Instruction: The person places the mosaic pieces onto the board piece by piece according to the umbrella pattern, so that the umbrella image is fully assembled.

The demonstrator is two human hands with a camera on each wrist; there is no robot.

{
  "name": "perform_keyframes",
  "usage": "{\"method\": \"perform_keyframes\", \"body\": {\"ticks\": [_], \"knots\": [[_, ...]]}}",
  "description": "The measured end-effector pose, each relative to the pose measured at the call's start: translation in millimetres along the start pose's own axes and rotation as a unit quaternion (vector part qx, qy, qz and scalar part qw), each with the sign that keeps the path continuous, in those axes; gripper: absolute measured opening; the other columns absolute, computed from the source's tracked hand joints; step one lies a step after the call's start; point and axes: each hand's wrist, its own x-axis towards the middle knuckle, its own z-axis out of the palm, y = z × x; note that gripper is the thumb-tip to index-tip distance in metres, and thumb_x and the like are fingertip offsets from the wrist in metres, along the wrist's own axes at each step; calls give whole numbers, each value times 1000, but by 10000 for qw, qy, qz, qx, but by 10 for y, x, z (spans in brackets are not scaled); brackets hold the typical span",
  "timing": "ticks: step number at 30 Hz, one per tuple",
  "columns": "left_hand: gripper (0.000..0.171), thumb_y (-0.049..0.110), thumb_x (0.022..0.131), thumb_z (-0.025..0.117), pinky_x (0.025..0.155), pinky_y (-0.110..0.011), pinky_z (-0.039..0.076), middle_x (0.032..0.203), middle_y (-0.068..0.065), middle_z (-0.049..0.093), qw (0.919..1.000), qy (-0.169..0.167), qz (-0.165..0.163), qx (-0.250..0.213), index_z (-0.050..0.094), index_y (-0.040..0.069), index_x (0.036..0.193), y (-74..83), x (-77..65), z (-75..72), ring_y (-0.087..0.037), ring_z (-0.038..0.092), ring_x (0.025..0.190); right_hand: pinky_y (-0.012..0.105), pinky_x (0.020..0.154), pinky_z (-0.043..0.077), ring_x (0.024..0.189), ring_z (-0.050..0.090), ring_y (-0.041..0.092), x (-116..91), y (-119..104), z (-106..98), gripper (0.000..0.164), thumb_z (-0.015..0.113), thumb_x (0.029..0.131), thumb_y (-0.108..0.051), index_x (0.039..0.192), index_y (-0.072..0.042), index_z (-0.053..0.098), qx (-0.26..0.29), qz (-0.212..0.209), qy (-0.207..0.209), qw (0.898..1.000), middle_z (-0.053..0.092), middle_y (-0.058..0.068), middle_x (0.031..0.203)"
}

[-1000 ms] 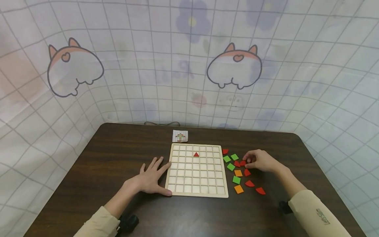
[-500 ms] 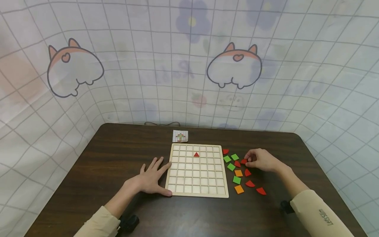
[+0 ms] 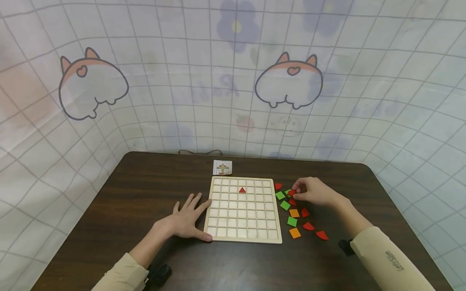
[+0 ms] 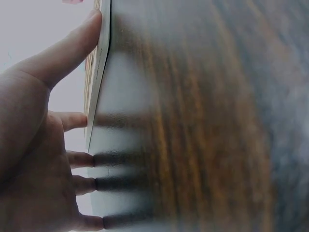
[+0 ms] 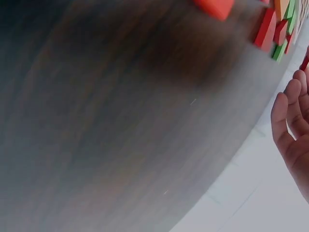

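Left hand (image 4: 41,159) observed at the left of the view, palm side visible, fingers spread. Thumb set against the edge of a pale board (image 4: 99,72), which is seen nearly side-on as a narrow, tilted strip. Nearest finger to the thumb reaches the same edge farther down; the remaining three meet the dark brown worktop (image 4: 193,121) just beyond the board's lower end. Worktop surface glossy, wood grain evident, blurred toward the right; dark streaks extend from the fingertips. Pale backdrop (image 4: 29,29) noted behind the hand, with a small pink patch (image 4: 72,1) at the top margin, too indistinct to identify.
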Motion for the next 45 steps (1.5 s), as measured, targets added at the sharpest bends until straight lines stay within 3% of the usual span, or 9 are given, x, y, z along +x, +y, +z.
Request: {"method": "perform_keyframes", "body": {"ticks": [8,13,25,45], "knots": [[115,66,81,78,108,-80,4,169,-23,3,10000,29,-1,-27,21,15,166,-10,20,-6,-47,-1,153,34,71,50,78,58,17,212,-270,79,20,74,95,-13,110,0,68,46,-383,-70,9992,62,0,89],[115,66,81,78,108,-80,5,169,-23,4,9999,77,39,-59,21,15,166,-11,41,4,-47,0,154,34,71,48,78,55,17,307,-396,121,20,76,94,-14,109,-5,68,9,-321,-44,9995,61,0,89],[115,66,81,78,108,-80,4,169,-23,3,10000,74,31,-53,21,15,166,-23,41,17,-47,0,154,32,66,42,63,46,12,466,-556,257,18,73,96,-13,108,-1,67,-19,-791,-119,9968,54,-1,77],[115,65,80,80,108,-80,5,169,-24,5,10000,52,-28,-10,22,15,165,-3,7,8,-47,1,154,29,62,44,57,45,9,686,-812,555,22,74,97,-19,111,-3,67,-19,-1014,-436,9939,55,-3,69]]}}
